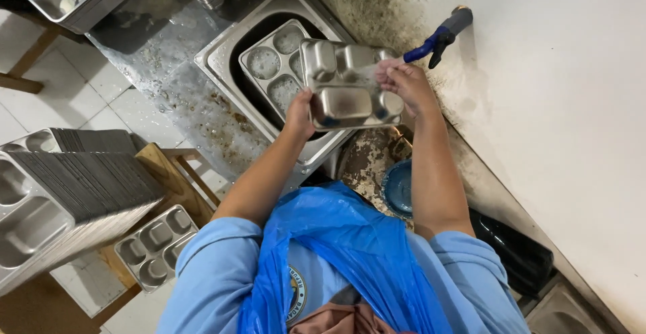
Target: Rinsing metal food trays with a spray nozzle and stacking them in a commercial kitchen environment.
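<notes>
Two hands grip steel tray over sink, upper centre: left hand clamped on near edge, right hand closed on far edge. Risk: wet metal slips, tray clatters onto soapy tray below.

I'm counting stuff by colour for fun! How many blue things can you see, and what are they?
Blue plastic apron: 1
Blue-handled tap: 1
Blue bowl: 1
Light blue shirt: 1
Total: 4
</notes>
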